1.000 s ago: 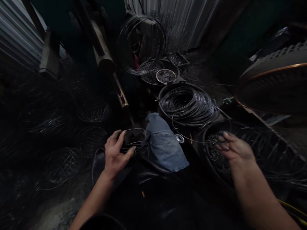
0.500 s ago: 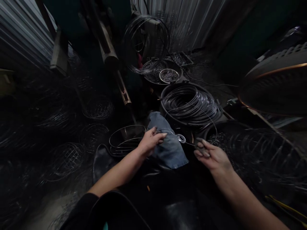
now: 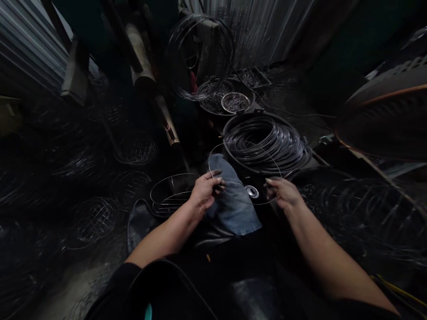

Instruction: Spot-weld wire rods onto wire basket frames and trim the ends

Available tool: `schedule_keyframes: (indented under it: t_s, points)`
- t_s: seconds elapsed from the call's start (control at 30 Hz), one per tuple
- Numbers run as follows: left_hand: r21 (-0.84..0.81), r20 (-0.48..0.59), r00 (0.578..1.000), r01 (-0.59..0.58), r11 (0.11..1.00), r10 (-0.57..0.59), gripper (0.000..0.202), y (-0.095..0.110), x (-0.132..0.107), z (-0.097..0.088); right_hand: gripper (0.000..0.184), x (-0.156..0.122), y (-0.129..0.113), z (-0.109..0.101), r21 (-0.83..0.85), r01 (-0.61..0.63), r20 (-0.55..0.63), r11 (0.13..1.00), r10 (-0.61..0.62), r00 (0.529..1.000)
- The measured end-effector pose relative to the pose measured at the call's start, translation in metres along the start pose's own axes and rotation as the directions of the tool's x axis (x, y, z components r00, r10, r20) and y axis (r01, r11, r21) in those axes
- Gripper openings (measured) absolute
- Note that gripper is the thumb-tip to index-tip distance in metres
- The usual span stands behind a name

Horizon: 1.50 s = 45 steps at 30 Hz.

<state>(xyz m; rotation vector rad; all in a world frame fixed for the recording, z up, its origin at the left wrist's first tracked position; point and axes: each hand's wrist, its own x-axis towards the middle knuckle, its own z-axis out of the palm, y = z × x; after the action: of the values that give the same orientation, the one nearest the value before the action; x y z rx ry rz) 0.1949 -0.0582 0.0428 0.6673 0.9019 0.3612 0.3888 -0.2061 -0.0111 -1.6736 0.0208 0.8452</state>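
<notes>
Between my two hands is a large thin wire ring (image 3: 264, 150), held up over a blue cloth (image 3: 235, 195). My left hand (image 3: 207, 189) pinches its left side with thumb and fingers. At its right side my right hand (image 3: 282, 191) is closed on the wire, the fingertips dark with grime. A small shiny metal disc with a hole (image 3: 251, 191) lies just right of the cloth. Left of my left hand, a round wire grid (image 3: 173, 204) rests near the foot of a machine rod.
A tub of coiled wire rings (image 3: 263, 142) stands ahead, with a small bowl of metal bits (image 3: 235, 102) behind it. A wire coil (image 3: 200, 58) hangs at the back. A fan (image 3: 383, 120) is at the right. Wire grids (image 3: 95, 218) are piled at the left.
My left hand has taken hold of the ring's left side. My right hand has moved slightly left and up, and the ring now spans both hands.
</notes>
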Motion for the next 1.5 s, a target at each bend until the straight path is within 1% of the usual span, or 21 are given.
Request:
schedule_keyframes:
  t_s: [0.07,0.13,0.23,0.33,0.5,0.6,0.67,0.73,0.83,0.93,1.0,1.03,1.07,1.1,1.13,1.17,1.2,1.27,1.33,1.4,1.5]
  points:
    - [0.053,0.021,1.000,-0.003,0.999,0.002,0.030,-0.001,-0.012,-0.007,0.022,0.033,-0.008,0.000,-0.047,0.064,-0.088,0.997,-0.068,0.994]
    - [0.105,0.045,0.999,0.017,0.994,-0.021,0.027,-0.003,-0.020,-0.011,0.026,0.061,-0.016,0.002,-0.198,0.138,-0.135,0.970,-0.167,0.977]
    - [0.133,0.068,0.996,0.047,0.990,-0.057,0.023,-0.011,-0.026,-0.011,0.021,0.083,-0.026,0.000,-0.535,0.249,-0.114,0.808,-0.361,0.926]
    - [0.102,0.080,0.993,0.075,0.992,-0.083,0.022,-0.024,-0.025,-0.002,0.007,0.080,-0.033,-0.025,-0.693,0.256,-0.086,0.674,-0.429,0.899]
    - [0.057,0.176,0.975,0.127,0.990,-0.135,0.026,-0.051,-0.024,0.010,0.006,0.048,-0.031,-0.099,-0.854,0.081,-0.137,0.513,-0.373,0.918]
    - [0.077,0.275,0.952,0.116,0.990,-0.132,0.031,-0.056,-0.027,0.001,0.012,0.034,-0.032,-0.112,-0.879,0.052,-0.134,0.475,-0.350,0.927]
    - [0.125,0.309,0.948,0.035,0.992,-0.073,0.032,-0.051,-0.032,-0.014,0.023,0.026,-0.040,-0.090,-0.864,0.172,-0.051,0.474,-0.422,0.905]
    - [0.184,0.266,0.963,-0.083,0.980,0.031,0.027,-0.040,-0.040,-0.034,0.031,0.017,-0.054,-0.048,-0.831,0.373,0.091,0.413,-0.561,0.823]
    - [0.275,0.083,0.980,-0.197,0.941,0.181,0.013,-0.029,-0.058,-0.069,0.040,-0.004,-0.081,0.036,-0.701,0.681,0.355,0.212,-0.724,0.591]
    - [0.344,-0.051,0.974,-0.192,0.919,0.223,0.013,-0.031,-0.077,-0.106,0.034,-0.032,-0.095,0.122,-0.429,0.903,0.591,0.019,-0.750,0.297]
    - [0.433,-0.164,0.921,-0.255,0.865,0.354,0.035,-0.036,-0.088,-0.127,0.021,-0.051,-0.094,0.169,-0.229,0.973,0.701,-0.007,-0.695,0.160]
    - [0.522,-0.226,0.852,-0.303,0.797,0.472,0.049,-0.036,-0.093,-0.137,0.019,-0.060,-0.091,0.187,-0.160,0.987,0.748,-0.016,-0.654,0.111]
    - [0.636,-0.265,0.752,-0.334,0.696,0.604,0.063,-0.035,-0.096,-0.145,0.018,-0.069,-0.088,0.203,-0.111,0.994,0.781,-0.022,-0.621,0.073]
    - [0.753,-0.263,0.642,-0.330,0.570,0.720,0.074,-0.032,-0.098,-0.152,0.018,-0.077,-0.086,0.215,-0.076,0.997,0.808,-0.030,-0.588,0.044]
    - [0.849,-0.220,0.558,-0.294,0.439,0.800,0.083,-0.027,-0.099,-0.158,0.018,-0.085,-0.084,0.224,-0.052,0.998,0.829,-0.039,-0.559,0.021]
    - [0.914,-0.155,0.524,-0.246,0.323,0.837,0.090,-0.020,-0.097,-0.163,0.018,-0.093,-0.084,0.231,-0.032,0.998,0.844,-0.047,-0.536,0.002]
    - [0.951,-0.091,0.537,-0.204,0.233,0.839,0.094,-0.012,-0.094,-0.166,0.018,-0.099,-0.085,0.235,-0.013,0.998,0.859,-0.055,-0.511,-0.017]
    - [0.980,0.000,0.640,-0.154,0.128,0.769,0.094,0.004,-0.085,-0.170,0.020,-0.109,-0.089,0.240,0.014,0.997,0.887,-0.074,-0.460,-0.047]
    - [0.987,0.034,0.738,-0.129,0.092,0.674,0.088,0.017,-0.075,-0.171,0.022,-0.110,-0.093,0.240,0.006,0.995,0.907,-0.095,-0.418,-0.045]
    - [0.990,0.037,0.787,-0.113,0.084,0.616,0.083,0.026,-0.067,-0.170,0.021,-0.102,-0.093,0.238,-0.037,0.996,0.918,-0.085,-0.396,0.000]
    - [0.995,0.055,0.819,-0.096,0.041,0.571,0.077,0.033,-0.062,-0.168,0.016,-0.082,-0.091,0.232,-0.105,0.994,0.906,0.002,-0.412,0.097]
